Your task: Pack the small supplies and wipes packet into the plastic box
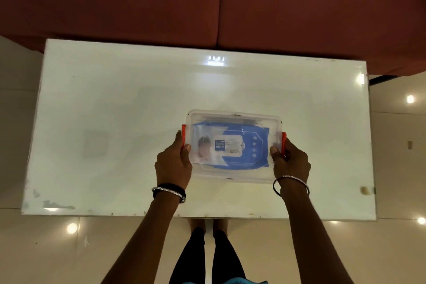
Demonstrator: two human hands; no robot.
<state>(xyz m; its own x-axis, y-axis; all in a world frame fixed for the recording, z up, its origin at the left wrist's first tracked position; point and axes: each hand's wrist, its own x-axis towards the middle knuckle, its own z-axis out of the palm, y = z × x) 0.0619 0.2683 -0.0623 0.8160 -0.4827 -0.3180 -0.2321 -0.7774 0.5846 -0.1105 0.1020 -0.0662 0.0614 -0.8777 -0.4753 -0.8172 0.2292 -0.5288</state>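
Wipes packet [230,145] lies flat inside the plastic box [232,174], blue beneath the clear lid [232,117]; the small supplies cannot be made out. At the box's left end the left hand [173,163] curls round the left latch [183,132], thumb pressed on the lid. At its right end the right hand [291,163] grips the right latch [284,140] likewise. Under the box lies the white table [115,110]. If either latch is not snapped home, lifting by the ends could pop the lid and spill everything.

Dim, soft frame; glare on table [115,110] at 12 o'clock, floor [396,157] hotspots at 4 and 8, edges bowed.
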